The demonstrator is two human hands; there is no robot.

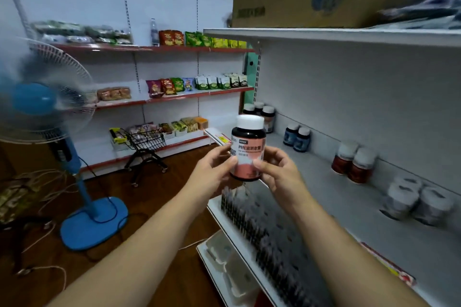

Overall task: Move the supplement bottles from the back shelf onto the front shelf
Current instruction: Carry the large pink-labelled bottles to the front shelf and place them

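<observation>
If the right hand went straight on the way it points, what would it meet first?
The pink-labelled bottle it grips; pushing on, the right hand would probably press it into the left hand.

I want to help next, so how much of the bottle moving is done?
Partly done, perhaps: blue bottles, red bottles and grey bottles stand in small groups on the shelf, but I cannot tell if they were moved there. In hand: the left hand and right hand hold a pink-label bottle, not yet set down. Left: placing it; others waiting are not visible.
</observation>
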